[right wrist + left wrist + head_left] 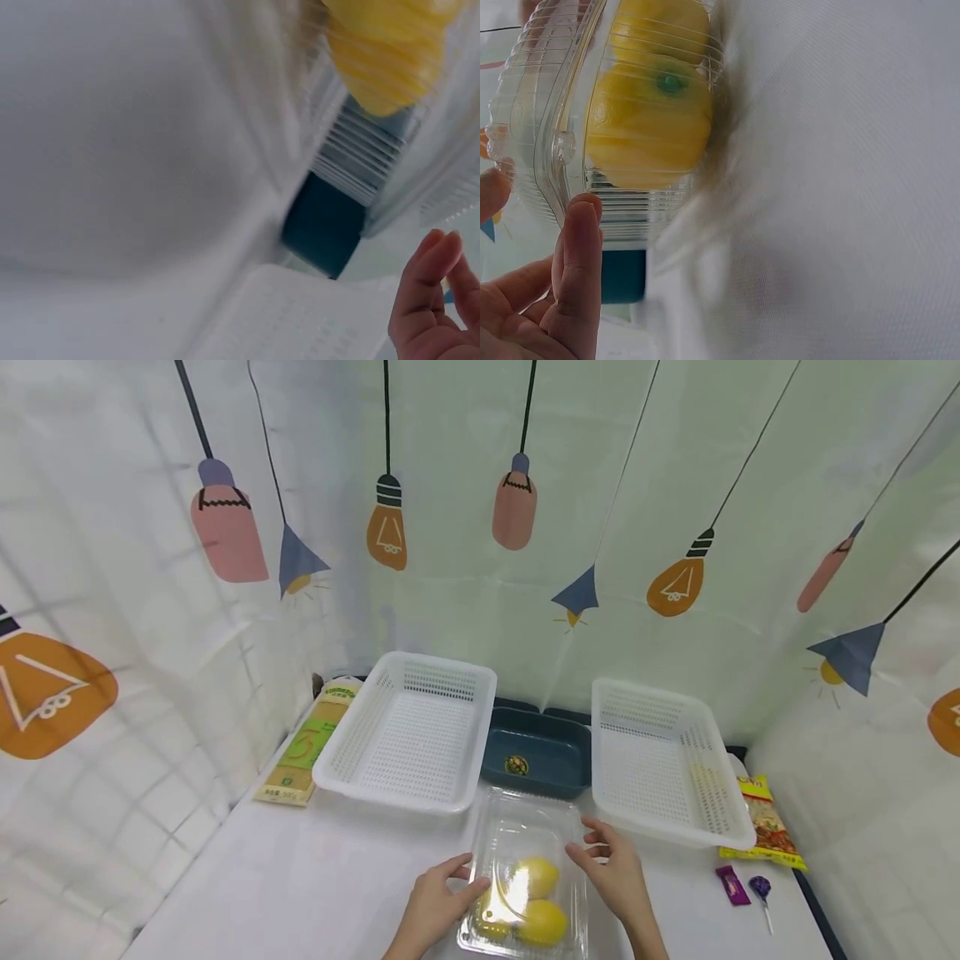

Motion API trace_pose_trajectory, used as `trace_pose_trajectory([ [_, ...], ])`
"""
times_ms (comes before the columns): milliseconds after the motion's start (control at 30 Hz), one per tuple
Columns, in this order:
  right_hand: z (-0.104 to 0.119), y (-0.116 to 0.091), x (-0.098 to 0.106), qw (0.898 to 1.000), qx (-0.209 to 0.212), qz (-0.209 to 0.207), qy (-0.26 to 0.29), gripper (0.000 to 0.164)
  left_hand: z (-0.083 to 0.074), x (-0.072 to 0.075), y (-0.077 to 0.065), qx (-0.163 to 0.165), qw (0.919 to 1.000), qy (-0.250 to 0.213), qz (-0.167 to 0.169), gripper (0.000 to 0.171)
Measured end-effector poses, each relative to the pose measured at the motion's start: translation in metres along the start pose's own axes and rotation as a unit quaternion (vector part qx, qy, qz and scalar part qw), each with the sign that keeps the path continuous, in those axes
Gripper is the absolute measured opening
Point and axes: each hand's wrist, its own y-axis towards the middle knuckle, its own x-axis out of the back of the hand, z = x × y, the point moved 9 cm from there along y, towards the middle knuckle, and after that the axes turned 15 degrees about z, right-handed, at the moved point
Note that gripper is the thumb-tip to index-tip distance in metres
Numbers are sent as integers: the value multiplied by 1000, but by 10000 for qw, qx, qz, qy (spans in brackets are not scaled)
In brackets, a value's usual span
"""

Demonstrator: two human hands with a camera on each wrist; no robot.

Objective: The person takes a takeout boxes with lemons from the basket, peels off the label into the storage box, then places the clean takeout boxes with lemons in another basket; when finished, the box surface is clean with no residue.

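A clear plastic clamshell box (pixel 525 814) lies on the white table with its lid down over several yellow lemons (pixel 543 923). One lemon (pixel 651 124) shows a green stem spot through the ribbed wall. At the box's left edge is my left hand (pixel 438 902), its fingers (pixel 580 247) reaching the rim and the thumb by the lid. My right hand (pixel 617 872) is at the opposite edge, thumb and fingers bent loosely near the lid. In the right wrist view, the fingertips (pixel 442 247) look apart from the box.
Two white perforated baskets (pixel 322 770) (pixel 738 842) flank a dark teal basin (pixel 573 777) behind the box. A noodle packet (pixel 303 752) lies far left. On the right are a yellow snack bag (pixel 768 827), a purple-wrapped candy (pixel 732 886) and a lollipop (pixel 761 887).
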Motion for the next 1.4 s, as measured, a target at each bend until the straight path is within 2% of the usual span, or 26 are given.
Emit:
trace_pose_trajectory([
  [300,-21,-6,-12,9984,-366,372,208,78,-4,1,3,-68,10000,-15,-15,71],
  [467,-34,-7,-22,9943,-703,696,406,83,-4,1,3,-55,10000,-75,-23,70],
  [667,-43,-6,-37,9900,-803,1056,471,89,2,1,2,92,9999,-5,-39,71],
  [933,-47,-7,-42,9860,-874,1213,735,91,6,-1,1,72,9997,-251,25,73],
  [1133,-48,-8,-42,9859,-980,1173,681,91,8,-1,3,122,9992,-389,-20,73],
  [1400,-41,-9,-36,9901,-849,1032,423,87,6,0,5,113,9992,-382,-46,70],
])
